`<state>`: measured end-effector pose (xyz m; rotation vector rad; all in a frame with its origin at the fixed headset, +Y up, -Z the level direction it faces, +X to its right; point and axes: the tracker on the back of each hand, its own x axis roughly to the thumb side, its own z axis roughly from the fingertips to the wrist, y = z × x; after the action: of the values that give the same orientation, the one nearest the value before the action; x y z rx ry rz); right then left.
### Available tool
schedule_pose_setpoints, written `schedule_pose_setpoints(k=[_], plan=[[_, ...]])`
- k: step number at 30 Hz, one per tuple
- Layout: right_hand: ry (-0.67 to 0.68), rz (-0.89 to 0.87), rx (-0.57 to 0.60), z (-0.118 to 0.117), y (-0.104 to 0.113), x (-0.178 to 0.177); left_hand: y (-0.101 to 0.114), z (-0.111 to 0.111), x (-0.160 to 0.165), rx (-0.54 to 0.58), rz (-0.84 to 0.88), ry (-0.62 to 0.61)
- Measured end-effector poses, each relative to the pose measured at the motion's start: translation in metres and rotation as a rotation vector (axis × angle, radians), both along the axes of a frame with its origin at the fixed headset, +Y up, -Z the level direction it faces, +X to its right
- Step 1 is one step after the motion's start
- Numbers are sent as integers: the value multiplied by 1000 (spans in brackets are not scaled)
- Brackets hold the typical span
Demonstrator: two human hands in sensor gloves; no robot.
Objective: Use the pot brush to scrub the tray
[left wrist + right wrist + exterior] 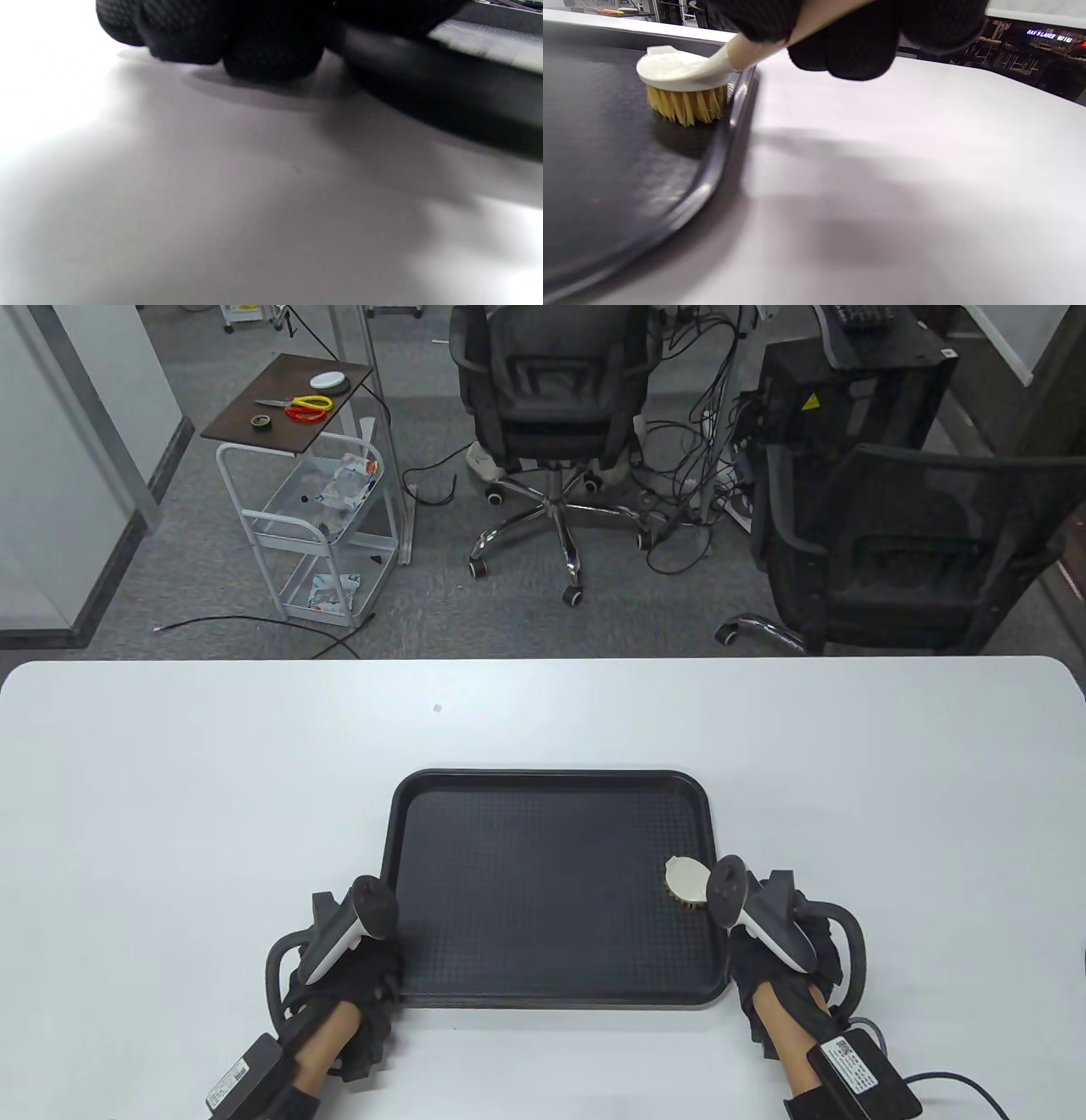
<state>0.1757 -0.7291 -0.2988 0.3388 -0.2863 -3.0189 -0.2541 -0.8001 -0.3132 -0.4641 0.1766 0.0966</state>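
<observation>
Against the right rim of the black rectangular plastic tray (551, 882), I'm working the cream round-headed pot brush (685, 881).
My right hand (776, 937) is gripping its handle; my left hand (352, 959) is pressing the tray's near-left corner, fingers curled.

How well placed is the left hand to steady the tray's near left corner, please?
Probably well placed: the left hand already sits against the tray at that corner, with nothing between them. The right hand holds the pot brush at the opposite side.

In the right wrist view a glowing blue-white sign (1049, 35) in the dark background reads roughly "HAN'S LASER", its letters blurred. A yellow triangular warning label (812, 402) stands on the black cabinet (848, 398); the white labels on the wrist packs are too small to read.
</observation>
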Motion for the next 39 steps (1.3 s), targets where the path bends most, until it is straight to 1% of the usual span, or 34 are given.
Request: schedule_pose_setpoints(k=[2,6,8,10,11,15,18,22,25,29,32,35,36,38,39], plan=[[54,38,34,0,8,-15,0,0,0,0,-1,0],[172,-88,95,3,23,-63,0,0,0,0,-1,0],[224,-120,120,3,26,-88,0,0,0,-1,1,0],[276,-140,113,2,26,-117,0,0,0,-1,2,0],[311,-158,101,1,24,-134,0,0,0,0,0,0],[377,-206,96,0,13,-184,0,0,0,-2,5,-1],[428,-207,72,3,3,-213,0,0,0,-2,4,-1],[468,-198,52,7,-9,-229,0,0,0,-2,5,-1],[474,-168,47,8,-16,-228,0,0,0,-3,6,-2],[445,-174,34,12,-23,-207,0,0,0,-2,5,-2],[367,-207,7,14,-23,-167,0,0,0,-2,4,-1],[300,-199,-6,17,-21,-127,0,0,0,-2,3,-1],[265,-195,-7,18,-20,-107,0,0,0,-1,2,-1],[210,-192,-9,21,-19,-79,0,0,0,-1,1,-1],[173,-191,-12,23,-18,-58,0,0,0,-1,2,-1]])
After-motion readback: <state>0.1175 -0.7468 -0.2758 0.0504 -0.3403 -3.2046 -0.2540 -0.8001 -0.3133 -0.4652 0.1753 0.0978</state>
